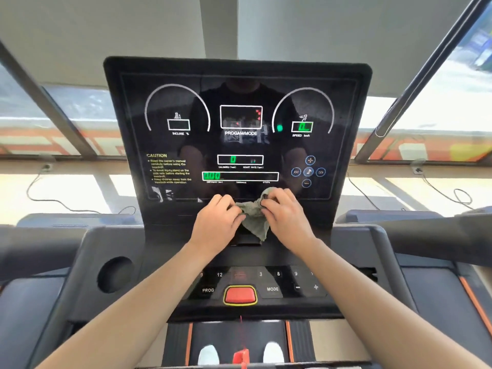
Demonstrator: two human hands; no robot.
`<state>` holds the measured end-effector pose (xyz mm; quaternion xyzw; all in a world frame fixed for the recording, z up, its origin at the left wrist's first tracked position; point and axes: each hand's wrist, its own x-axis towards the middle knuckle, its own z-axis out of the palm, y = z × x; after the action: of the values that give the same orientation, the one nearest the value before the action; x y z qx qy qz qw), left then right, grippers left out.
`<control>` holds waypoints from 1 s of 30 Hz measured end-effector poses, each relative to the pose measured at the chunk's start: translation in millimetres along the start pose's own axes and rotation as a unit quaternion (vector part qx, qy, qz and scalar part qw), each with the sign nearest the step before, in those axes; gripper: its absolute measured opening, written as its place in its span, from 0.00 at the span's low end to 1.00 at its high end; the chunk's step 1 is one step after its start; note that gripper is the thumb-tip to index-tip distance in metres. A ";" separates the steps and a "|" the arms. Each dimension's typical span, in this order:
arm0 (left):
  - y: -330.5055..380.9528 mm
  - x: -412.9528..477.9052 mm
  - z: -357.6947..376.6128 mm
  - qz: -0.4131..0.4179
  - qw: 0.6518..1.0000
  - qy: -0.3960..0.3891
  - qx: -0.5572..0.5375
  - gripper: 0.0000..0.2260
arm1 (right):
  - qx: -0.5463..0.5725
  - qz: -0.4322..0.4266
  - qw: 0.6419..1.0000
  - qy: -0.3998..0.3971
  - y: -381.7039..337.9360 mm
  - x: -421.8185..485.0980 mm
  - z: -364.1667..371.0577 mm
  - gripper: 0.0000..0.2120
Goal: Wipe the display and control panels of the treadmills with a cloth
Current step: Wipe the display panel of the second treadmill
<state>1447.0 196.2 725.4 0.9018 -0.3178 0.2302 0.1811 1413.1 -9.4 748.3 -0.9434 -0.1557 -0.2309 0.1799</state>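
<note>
Grips cloth (255, 222) in left hand (216, 222) and right hand (285, 217), fingers curled, low before display (239, 89), above red button (240, 294) and cup holder (115, 274).

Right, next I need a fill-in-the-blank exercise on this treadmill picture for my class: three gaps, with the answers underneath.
1. The left hand and right hand both hold a grey-green ____.
2. The big button between PROG and MODE is coloured ____.
3. The yellow heading on the display reads ____.

Answers: cloth; red; CAUTION.
</note>
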 end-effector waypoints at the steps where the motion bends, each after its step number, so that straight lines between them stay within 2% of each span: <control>1: -4.7 2.0 -2.6 0.003 1.000 0.001 0.005 0.08 | 0.000 -0.005 1.000 0.006 -3.4 5.9 -0.1 0.04; 7: -29.7 18.6 -25.7 0.024 0.999 0.040 0.014 0.05 | -0.026 -0.026 0.998 0.041 -18.4 37.2 -1.3 0.03; 16: -54.2 84.8 -65.0 0.038 0.988 0.150 0.025 0.05 | -0.087 -0.023 0.983 0.157 -27.0 115.9 -29.6 0.11; 21: -57.7 142.7 -100.3 0.027 0.982 0.184 0.032 0.05 | -0.114 -0.016 0.981 0.154 -22.4 166.6 -59.9 0.18; 26: -61.6 185.3 -121.1 0.011 0.976 0.216 0.034 0.07 | -0.095 -0.029 0.980 0.171 -21.9 200.9 -79.7 0.18; 30: -69.5 174.0 -117.5 -0.006 0.977 0.214 0.018 0.07 | -0.103 -0.060 0.980 0.160 -34.6 195.0 -63.5 0.19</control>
<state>1577.8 217.4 902.5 0.8366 -0.2624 0.4223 0.2301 1540.7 36.2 906.1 -0.8969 -0.1568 -0.4036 0.0906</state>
